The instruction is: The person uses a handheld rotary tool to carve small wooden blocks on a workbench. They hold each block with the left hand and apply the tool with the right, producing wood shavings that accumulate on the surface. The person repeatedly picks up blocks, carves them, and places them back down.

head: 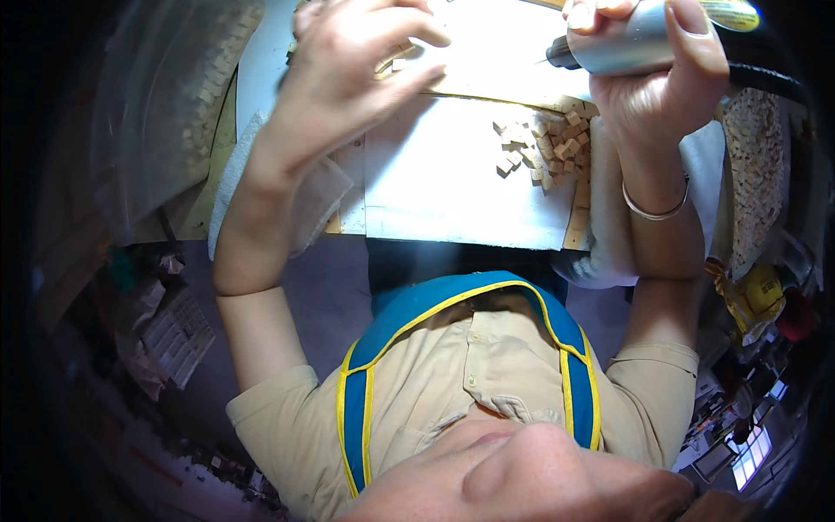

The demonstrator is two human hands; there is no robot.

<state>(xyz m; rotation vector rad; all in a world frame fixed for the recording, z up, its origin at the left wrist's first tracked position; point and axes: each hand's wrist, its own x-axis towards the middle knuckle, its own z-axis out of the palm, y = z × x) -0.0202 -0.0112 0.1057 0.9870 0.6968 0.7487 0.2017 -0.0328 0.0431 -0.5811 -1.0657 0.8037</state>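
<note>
My left hand (362, 62) hovers over the left part of the brightly lit white work surface (450, 169), fingers apart and a little blurred; nothing shows between thumb and fingers. Small wooden cubes (396, 65) lie under and behind it. At the upper right, my right hand (652, 65) grips a silver, cylindrical handheld power tool (629, 42), its black nose and thin tip pointing left over the glare-washed surface. Below the tool, a loose pile of small wooden cubes (554, 150) lies at the right side of the surface. Glare hides whatever is under the tip.
White towels (607, 215) pad the bench edge under my forearms. A clear plastic bag of wooden pieces (209, 91) stands at the left, and a large heap of cubes (757, 169) at the right. A yellow packet (760, 297) lies at the lower right.
</note>
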